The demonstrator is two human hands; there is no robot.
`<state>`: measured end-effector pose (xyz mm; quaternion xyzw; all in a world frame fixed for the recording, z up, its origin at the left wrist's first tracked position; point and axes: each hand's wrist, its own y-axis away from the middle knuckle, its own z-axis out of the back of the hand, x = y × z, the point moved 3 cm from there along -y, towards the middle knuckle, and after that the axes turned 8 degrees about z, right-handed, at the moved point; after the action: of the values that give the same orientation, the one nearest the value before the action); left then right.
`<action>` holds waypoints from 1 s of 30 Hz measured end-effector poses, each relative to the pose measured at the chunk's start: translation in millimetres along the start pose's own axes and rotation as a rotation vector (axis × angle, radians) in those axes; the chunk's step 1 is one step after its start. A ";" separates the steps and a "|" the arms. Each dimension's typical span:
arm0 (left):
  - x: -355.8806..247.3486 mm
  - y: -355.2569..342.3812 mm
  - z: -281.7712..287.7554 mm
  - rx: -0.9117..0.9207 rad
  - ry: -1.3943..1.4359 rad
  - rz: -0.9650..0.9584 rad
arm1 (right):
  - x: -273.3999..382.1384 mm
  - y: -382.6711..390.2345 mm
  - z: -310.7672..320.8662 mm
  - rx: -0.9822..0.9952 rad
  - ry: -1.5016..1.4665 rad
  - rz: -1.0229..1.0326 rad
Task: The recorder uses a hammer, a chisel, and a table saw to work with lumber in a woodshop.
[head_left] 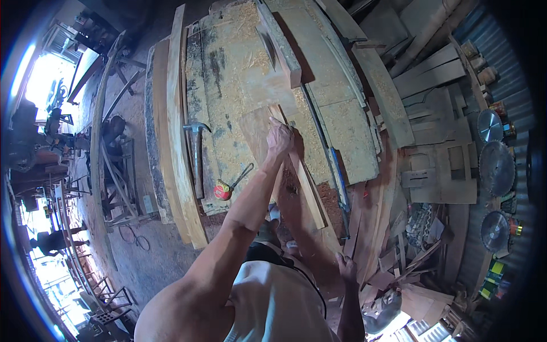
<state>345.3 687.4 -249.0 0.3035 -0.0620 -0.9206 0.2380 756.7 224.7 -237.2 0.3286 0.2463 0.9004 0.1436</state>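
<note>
In the head view, the strip (312, 196) lies ahead of the person, near the near edge of the table (231, 94). Its long axis slants from far left to near right, and its near end appears to overhang that edge. The left hand (280, 138) is closed around the strip toward its far end, beside a flat panel (254, 134). The right hand (346, 268) is well apart from it, off the near edge and to the right, nearer the strip's near end; its fingers are curled, but I cannot tell on what. The hammer (198, 162) and tape (222, 191) lie toward the left edge. The tape's red and yellow case seems marked, too small to read; no other writing is legible.
</note>
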 end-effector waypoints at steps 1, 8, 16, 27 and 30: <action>-1.2 1.6 0.8 0.010 0.008 0.009 | -3.4 -1.4 -0.5 -0.002 -0.003 -0.001; -3.0 0.6 0.7 0.018 -0.031 0.074 | -22.9 -5.4 -5.9 0.047 0.003 -0.039; 17.0 -6.9 -19.7 -0.066 -0.136 -0.010 | -50.8 0.9 -21.1 0.034 0.096 0.092; 13.9 -0.3 -9.6 -0.060 -0.073 0.017 | -58.3 -0.2 -29.0 0.059 0.114 0.120; 3.3 3.3 -4.7 -0.039 -0.119 0.054 | -50.1 -1.6 -22.4 0.046 0.095 0.121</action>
<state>347.0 683.1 -253.7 0.2418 -0.0662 -0.9312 0.2645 779.2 197.1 -279.0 0.3029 0.2530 0.9162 0.0697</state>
